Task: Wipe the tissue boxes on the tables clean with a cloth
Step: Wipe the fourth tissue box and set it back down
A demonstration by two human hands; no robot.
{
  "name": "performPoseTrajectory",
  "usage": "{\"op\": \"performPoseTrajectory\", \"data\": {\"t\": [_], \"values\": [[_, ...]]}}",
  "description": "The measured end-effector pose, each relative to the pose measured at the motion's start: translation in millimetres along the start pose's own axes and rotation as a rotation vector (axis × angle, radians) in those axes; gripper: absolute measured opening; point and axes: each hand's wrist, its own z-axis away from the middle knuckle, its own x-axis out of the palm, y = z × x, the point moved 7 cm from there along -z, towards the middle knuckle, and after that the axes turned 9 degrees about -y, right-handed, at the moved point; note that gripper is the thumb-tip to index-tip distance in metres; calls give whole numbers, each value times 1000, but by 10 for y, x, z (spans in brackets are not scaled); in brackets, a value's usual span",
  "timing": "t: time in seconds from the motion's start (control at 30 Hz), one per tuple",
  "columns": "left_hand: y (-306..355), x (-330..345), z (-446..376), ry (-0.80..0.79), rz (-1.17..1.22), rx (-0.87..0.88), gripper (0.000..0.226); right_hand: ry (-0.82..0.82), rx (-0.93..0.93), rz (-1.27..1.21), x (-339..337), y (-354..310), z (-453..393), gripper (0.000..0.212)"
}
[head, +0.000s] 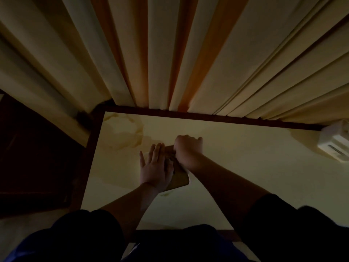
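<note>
Brown box: the tissue box (178,178) lies mid-tabletop, a little toward the left edge, long side running away from the person, mostly covered by both hands.
Left hand: left hand (154,167) lies flat with fingers straight and together, pressing the box's left side to pin it.
Right hand: right hand (188,148) is curled into a fist at the far end of the box; it looks wrapped around something, but the cloth itself cannot be made out in this dim light.
Tabletop: pale table (236,167) with a dark rim, ring-shaped stains toward the far left corner.
Surroundings: curtains (170,53) hang along the far edge; a white device (335,143) sits at the far right corner.
Handling: probably light and stiff-sided, likely to skid on this smooth top when rubbed.
Hold: brace it with a flat palm or clasp the long sides; avoid the top opening, where it may give.
</note>
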Motion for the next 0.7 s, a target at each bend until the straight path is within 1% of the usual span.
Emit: {"op": "performPoseTrajectory", "data": {"t": [0.1,0.2,0.33,0.37,0.43,0.47,0.5,0.57,0.63,0.7], "values": [[4,-1,-5,1,-8,12,70,70,-16,-91,43,39,-30,17],[14,-1,-16,-24,4,13,74,132,-63,-192,142,92,80,22],[-48,61,-33,-47,-5,0,82,154,-96,-210,500,180,279,37],[-59,73,-38,-50,-4,2,81,176,-101,-204,589,209,330,38],[-68,88,-55,-62,-2,-2,80,244,-123,-178,687,266,478,32],[-62,84,-60,-63,-7,-6,80,252,-126,-147,718,299,560,30],[-59,82,-66,-56,-10,-10,79,248,-133,-109,763,341,632,30],[-65,81,-66,-32,-9,-17,76,204,-167,-44,845,407,773,42],[-78,95,-64,-15,-10,-14,73,93,-198,-6,859,425,899,45],[-82,99,-74,-3,-11,-5,72,-20,-216,35,806,419,938,59]]}}
